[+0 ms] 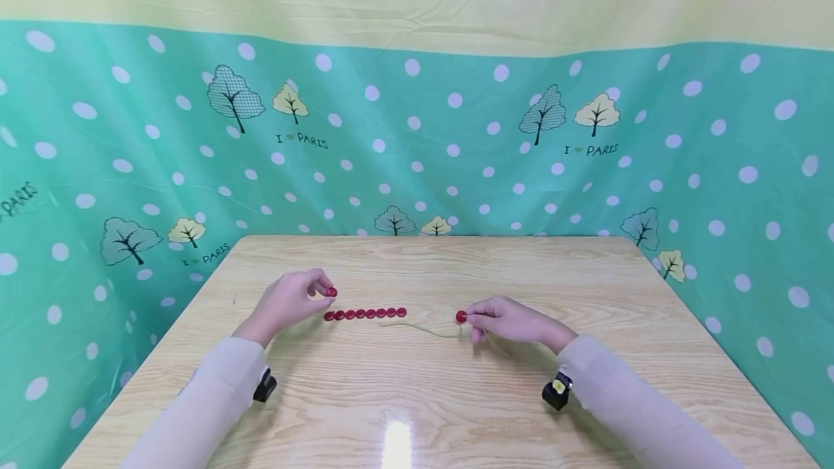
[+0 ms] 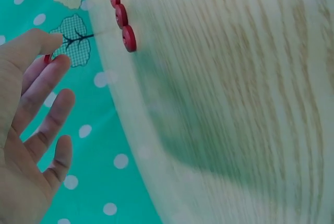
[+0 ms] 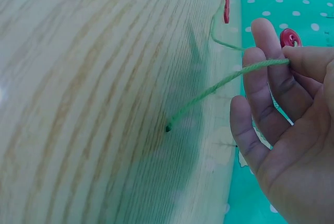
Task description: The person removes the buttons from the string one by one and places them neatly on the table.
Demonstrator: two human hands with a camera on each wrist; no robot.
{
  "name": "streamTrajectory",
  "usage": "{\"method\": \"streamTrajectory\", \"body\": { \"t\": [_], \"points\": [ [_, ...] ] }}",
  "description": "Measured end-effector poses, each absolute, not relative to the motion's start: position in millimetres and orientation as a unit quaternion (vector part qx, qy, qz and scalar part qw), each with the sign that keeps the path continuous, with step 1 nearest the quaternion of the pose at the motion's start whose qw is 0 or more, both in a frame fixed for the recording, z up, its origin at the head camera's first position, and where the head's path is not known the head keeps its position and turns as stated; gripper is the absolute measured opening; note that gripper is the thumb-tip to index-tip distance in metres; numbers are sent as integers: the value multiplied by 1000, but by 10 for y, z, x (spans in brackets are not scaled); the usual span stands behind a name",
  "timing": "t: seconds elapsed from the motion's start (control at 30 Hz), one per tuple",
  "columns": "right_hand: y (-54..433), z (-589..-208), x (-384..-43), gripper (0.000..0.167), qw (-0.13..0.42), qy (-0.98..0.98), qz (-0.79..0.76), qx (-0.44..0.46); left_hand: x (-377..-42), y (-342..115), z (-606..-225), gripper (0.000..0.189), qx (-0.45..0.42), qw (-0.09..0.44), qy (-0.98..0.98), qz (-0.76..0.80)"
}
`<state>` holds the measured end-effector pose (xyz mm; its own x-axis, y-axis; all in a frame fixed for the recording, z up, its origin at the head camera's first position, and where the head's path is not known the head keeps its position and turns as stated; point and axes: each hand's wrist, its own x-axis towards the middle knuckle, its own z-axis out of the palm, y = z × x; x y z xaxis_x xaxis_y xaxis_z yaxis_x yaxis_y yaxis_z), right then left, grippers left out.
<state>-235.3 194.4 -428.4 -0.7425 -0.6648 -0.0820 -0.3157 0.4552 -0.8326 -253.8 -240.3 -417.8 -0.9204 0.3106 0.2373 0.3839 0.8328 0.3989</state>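
Observation:
Between thumb and index finger, my left hand [image 1: 289, 300] pinches a red button [image 1: 331, 292] above the left end of a row of red buttons [image 1: 371, 314]. In the left wrist view only a red sliver of that button [image 2: 47, 58] shows, while the other fingers are loosely bent. My right hand [image 1: 512, 320] pinches another red button [image 1: 461, 316] together with a green string [image 3: 222, 84]. One string end points down toward the table in the right wrist view; the longer part trails left toward the row. Whether the string passes through this button I cannot tell.
The buttons in the row stand close together on the light wooden table [image 1: 391, 375]. Behind the table and along its sides hangs a green dotted curtain [image 1: 443, 143] with printed trees. A black wrist camera [image 1: 264, 386] is strapped below the left sleeve, another [image 1: 556, 392] below the right.

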Motion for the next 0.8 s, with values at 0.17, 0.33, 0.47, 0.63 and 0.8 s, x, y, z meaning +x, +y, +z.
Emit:
{"method": "streamTrajectory", "body": {
  "t": [0.17, 0.33, 0.47, 0.63, 0.8],
  "points": [
    [1952, -4300, -2368, 27, 202, 828, -429, -300, -2512, -2443, -4192, 12, -175, 68, -956, -224],
    [1954, -4309, -2373, 26, 200, 829, -425, -303, -2495, -2490, -4226, 11, -170, 55, -960, -216],
    [1956, -4306, -2366, 26, 199, 831, -423, -302, -2500, -2533, -4269, 12, -160, 40, -963, -212],
    [1957, -4300, -2346, 26, 202, 827, -428, -302, -2503, -2580, -4302, 14, -146, 15, -967, -207],
    [1960, -4300, -2345, 27, 202, 829, -426, -302, -2481, -2602, -4316, 14, -147, 4, -968, -205]
  ]
}}
